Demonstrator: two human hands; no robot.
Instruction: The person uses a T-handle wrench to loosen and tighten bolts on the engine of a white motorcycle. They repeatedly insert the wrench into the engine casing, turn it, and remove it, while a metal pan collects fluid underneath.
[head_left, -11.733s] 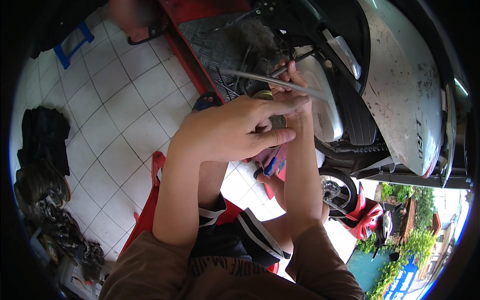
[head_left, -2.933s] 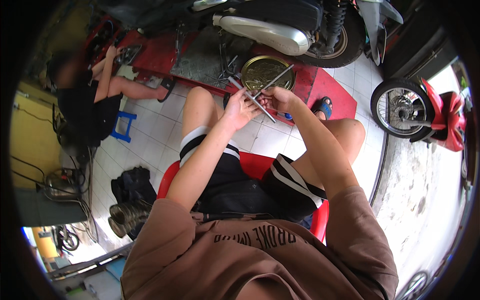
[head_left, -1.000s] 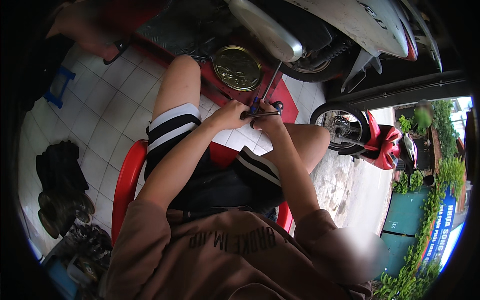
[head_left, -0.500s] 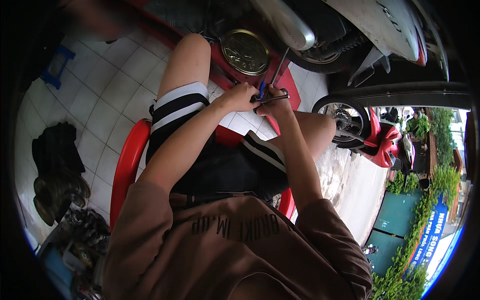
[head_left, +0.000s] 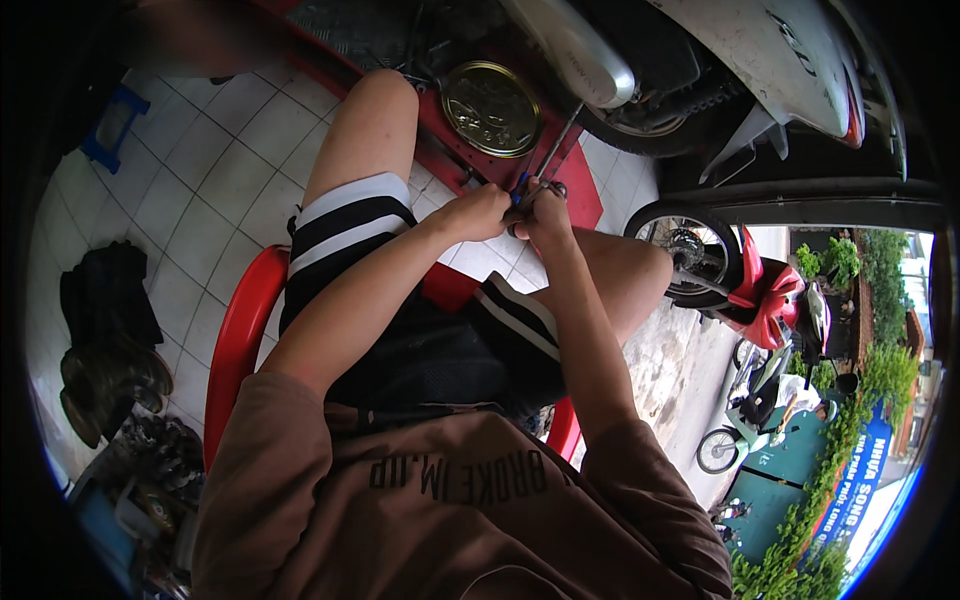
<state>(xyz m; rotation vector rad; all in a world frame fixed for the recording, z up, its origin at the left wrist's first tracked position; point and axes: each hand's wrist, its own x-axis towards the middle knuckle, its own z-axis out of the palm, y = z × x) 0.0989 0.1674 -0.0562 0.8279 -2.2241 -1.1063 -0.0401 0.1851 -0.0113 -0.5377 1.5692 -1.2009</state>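
Observation:
My left hand is closed in front of my knees, its fingertips meeting the right hand. What it pinches is mostly covered by the fingers; a small blue piece shows just beyond them. My right hand is wrapped round a dark metal tool, whose end sticks out past the fingers; its kind is hidden. A thin metal rod slants away beyond the right hand, and I cannot tell whether it is held. Both hands are above the tiled floor, beside a red metal platform.
On the platform lies a round gold-rimmed tray. A silver motorbike stands over the far side. To the right is a red motorbike by the street, with a rider on another bike. A blue stool and dark boots are leftward.
The right hand has turned, so the tool that pointed rightward now shows only a short end. Both hands stay close together. A rider on a bike has appeared on the street.

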